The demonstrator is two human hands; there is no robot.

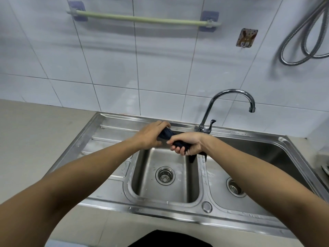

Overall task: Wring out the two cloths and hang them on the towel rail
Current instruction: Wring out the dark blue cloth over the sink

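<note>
rail [142, 19]: bare on the wall above, ready for hanging | left hand [151, 136]: fist closed on one end of dark cloth [168, 135] | right hand [187, 142]: closed on the other end, loose tail hanging | cloth twisted over left basin [151, 191] so water drains | second cloth: not visible

Steel sink [110, 175], tap [229, 102], hose [299, 38]
</note>
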